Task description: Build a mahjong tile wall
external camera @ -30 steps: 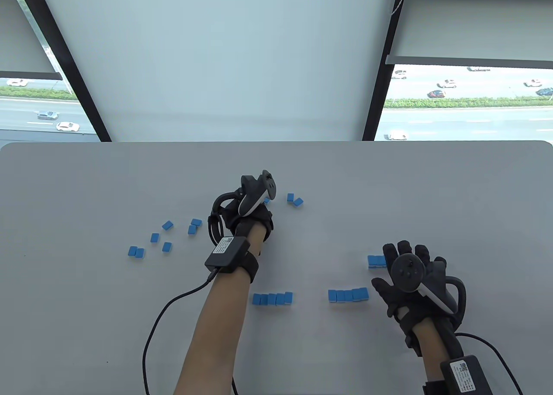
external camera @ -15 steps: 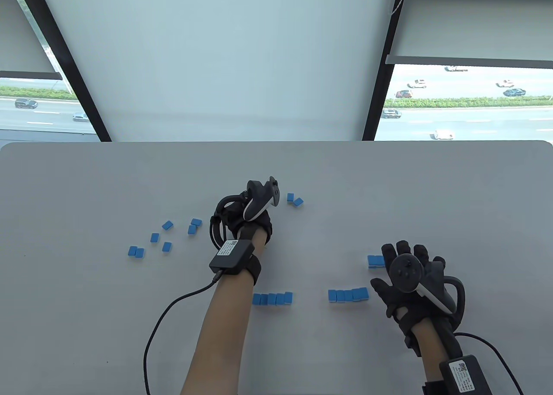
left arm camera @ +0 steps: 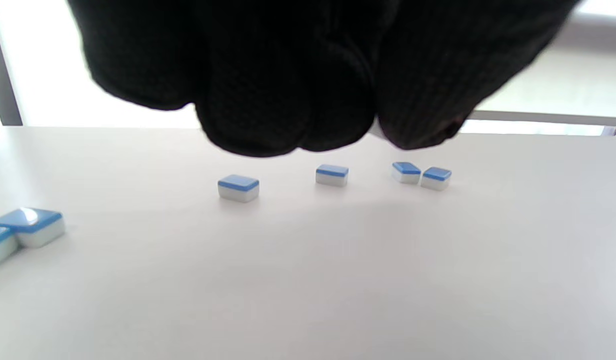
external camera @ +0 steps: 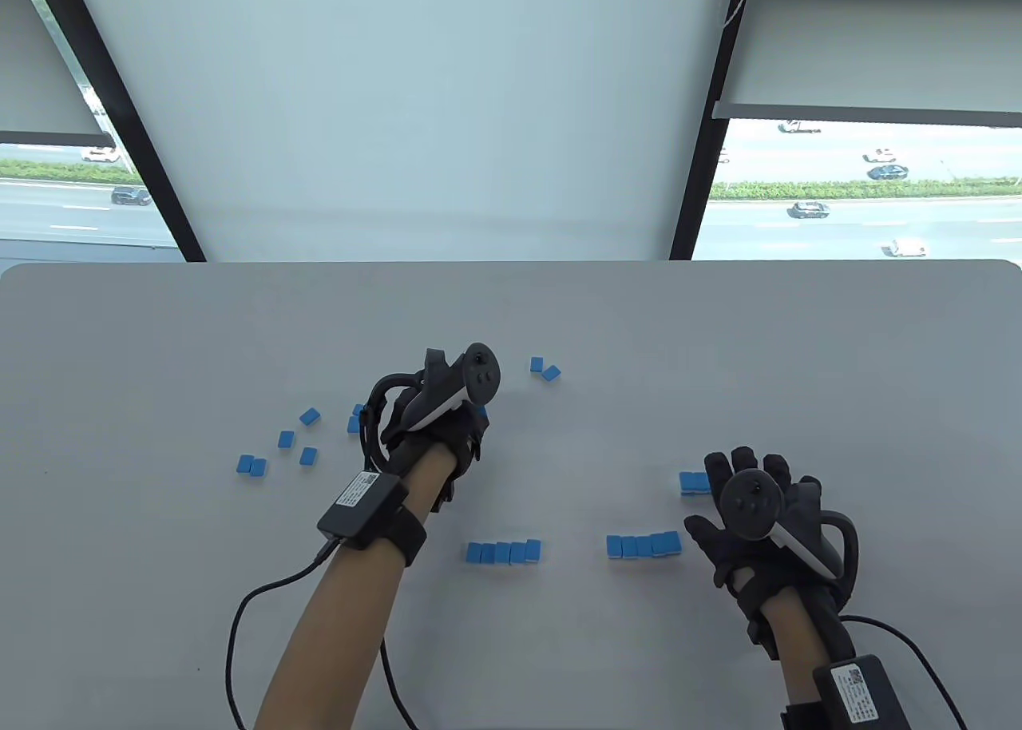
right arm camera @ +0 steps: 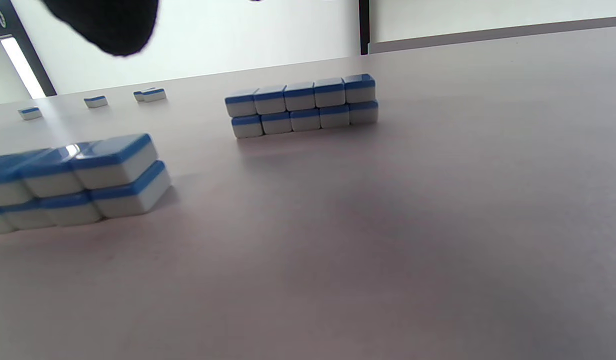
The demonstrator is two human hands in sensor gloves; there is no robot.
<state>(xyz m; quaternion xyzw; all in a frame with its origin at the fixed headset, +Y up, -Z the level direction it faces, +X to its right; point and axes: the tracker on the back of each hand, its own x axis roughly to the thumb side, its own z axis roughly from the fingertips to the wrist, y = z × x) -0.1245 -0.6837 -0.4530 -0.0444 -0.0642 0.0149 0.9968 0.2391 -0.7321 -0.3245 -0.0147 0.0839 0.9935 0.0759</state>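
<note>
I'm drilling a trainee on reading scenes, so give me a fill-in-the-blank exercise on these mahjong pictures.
1. The finished wall segment is ____ tiles tall.
2. Each layer of that segment holds ____ tiles.
3. The tiles' upper faces are coloured ____.
4. The hand lying with fingers spread on the table is the ____ hand.

Missing words: two; five; blue; right

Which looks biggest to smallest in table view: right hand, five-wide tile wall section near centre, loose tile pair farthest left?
1. right hand
2. five-wide tile wall section
3. loose tile pair
The hand sits nearer the camera, which may exaggerate it.
</note>
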